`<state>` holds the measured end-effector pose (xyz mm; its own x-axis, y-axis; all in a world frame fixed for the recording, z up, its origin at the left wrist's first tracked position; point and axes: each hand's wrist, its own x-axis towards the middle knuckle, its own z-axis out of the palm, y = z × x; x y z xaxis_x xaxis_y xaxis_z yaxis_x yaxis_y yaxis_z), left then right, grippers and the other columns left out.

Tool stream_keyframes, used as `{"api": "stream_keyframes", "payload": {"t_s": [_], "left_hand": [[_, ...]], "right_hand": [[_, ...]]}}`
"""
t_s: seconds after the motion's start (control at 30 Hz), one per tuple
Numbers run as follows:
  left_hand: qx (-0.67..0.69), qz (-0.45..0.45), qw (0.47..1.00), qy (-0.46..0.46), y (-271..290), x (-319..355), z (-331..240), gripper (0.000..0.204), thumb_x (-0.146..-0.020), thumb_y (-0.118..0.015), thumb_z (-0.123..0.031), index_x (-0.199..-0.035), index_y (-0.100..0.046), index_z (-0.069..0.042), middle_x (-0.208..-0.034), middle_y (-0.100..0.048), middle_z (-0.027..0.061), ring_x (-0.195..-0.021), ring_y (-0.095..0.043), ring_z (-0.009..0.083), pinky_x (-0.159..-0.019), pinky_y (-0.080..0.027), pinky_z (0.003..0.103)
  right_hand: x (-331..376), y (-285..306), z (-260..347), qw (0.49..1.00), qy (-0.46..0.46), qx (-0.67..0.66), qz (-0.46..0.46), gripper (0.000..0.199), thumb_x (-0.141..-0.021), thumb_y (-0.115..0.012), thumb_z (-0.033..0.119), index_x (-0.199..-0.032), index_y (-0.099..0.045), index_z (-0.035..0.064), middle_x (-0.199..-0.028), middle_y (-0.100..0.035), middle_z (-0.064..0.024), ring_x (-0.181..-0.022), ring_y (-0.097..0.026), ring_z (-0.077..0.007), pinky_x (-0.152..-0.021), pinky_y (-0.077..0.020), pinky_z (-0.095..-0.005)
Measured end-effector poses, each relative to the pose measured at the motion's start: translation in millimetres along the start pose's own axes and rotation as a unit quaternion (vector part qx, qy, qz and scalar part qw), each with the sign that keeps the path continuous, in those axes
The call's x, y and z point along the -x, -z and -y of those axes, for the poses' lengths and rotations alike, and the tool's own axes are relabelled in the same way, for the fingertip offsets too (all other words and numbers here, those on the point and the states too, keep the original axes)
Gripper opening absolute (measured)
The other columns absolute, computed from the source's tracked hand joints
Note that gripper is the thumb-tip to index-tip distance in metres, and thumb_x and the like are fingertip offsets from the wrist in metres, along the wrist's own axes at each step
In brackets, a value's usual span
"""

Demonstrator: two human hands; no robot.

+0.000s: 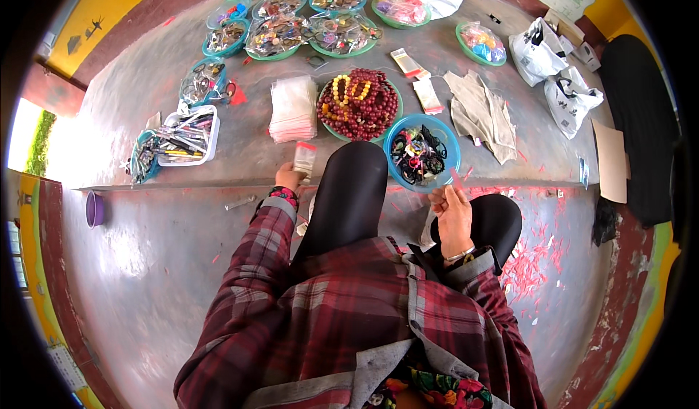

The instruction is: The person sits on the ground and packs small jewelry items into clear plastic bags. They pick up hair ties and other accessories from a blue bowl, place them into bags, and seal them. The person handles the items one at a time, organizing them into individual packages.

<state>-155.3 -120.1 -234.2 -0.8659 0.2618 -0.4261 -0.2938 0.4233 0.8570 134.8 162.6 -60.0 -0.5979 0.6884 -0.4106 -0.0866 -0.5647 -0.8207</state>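
Note:
My left hand is closed on a small clear plastic bag with a red top edge, held upright just off the front of the raised grey ledge. My right hand pinches a thin red strip close to the near rim of a blue bowl. Black and coloured hair ties fill that bowl. Behind my raised left knee, a green bowl carries a heap of dark red bead strings with some yellow ones. Left of it lies a stack of clear plastic bags with pinkish edges.
Several bowls of bagged trinkets stand at the back. A white basket of pens sits at the left. Right are a beige cloth, white carrier bags and cardboard. Red strips litter the floor.

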Motion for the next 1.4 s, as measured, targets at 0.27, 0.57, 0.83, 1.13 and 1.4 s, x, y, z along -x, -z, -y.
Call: {"api": "stream_keyframes", "payload": {"t_s": [0.27, 0.57, 0.83, 1.13, 1.4], "left_hand": [[-0.061, -0.038, 0.992, -0.105, -19.9, -26.8, 12.0, 0.043, -0.074, -0.065, -0.01, -0.115, -0.057, -0.003, -0.102, -0.064, 0.0111, -0.094, -0.06, 0.0211, -0.081, -0.046, 0.031], [-0.097, -0.067, 0.953, -0.279, -31.9, 43.1, -109.2, 0.024, -0.085, -0.056, -0.018, -0.101, -0.062, -0.002, -0.1, -0.064, 0.0147, -0.095, -0.06, 0.027, -0.084, -0.045, 0.034], [-0.069, 0.23, 0.887, -0.394, -111.6, 175.9, -198.5, 0.025, -0.089, -0.059, -0.02, -0.101, -0.06, 0.001, -0.09, -0.064, 0.0058, -0.082, -0.058, 0.0106, -0.074, -0.046, 0.025], [0.174, 0.304, 0.927, -0.137, -142.7, 199.9, -175.6, 0.02, -0.088, -0.061, -0.018, -0.092, -0.065, 0.001, -0.084, -0.065, 0.0048, -0.076, -0.056, 0.0079, -0.07, -0.043, 0.023], [0.24, 0.307, 0.919, -0.068, -141.6, 189.1, -165.9, 0.019, -0.088, -0.06, -0.019, -0.091, -0.064, -0.001, -0.087, -0.064, 0.0045, -0.081, -0.056, 0.0105, -0.073, -0.042, 0.025]], "right_hand": [[0.2, -8.5, -2.2, 1.0, 0.01, 0.016, 0.011, 0.013, -0.088, -0.059, 0.018, -0.088, -0.061, 0.0052, -0.081, -0.065, -0.0048, -0.071, -0.061, -0.0139, -0.06, -0.0446, -0.0245], [4.4, -10.8, 4.2, 0.999, 0.002, 0.007, 0.047, 0.016, -0.087, -0.061, 0.019, -0.091, -0.064, 0.0036, -0.084, -0.066, -0.0061, -0.074, -0.062, -0.0155, -0.062, -0.0453, -0.0249], [19.5, -16.8, 20.0, 0.98, 0.071, 0.131, 0.134, 0.015, -0.088, -0.058, 0.018, -0.088, -0.064, 0.0047, -0.081, -0.064, -0.0016, -0.075, -0.059, -0.0108, -0.065, -0.0421, -0.0247], [27.4, -10.6, 23.5, 0.967, 0.034, 0.167, 0.192, 0.015, -0.085, -0.061, 0.016, -0.092, -0.065, 0.0034, -0.08, -0.064, -0.0008, -0.074, -0.057, -0.0087, -0.066, -0.041, -0.0227], [23.7, -8.4, 16.9, 0.969, -0.005, 0.173, 0.175, 0.016, -0.084, -0.062, 0.019, -0.091, -0.067, 0.0045, -0.079, -0.065, -0.0003, -0.071, -0.056, -0.0079, -0.065, -0.0405, -0.0224]]}}
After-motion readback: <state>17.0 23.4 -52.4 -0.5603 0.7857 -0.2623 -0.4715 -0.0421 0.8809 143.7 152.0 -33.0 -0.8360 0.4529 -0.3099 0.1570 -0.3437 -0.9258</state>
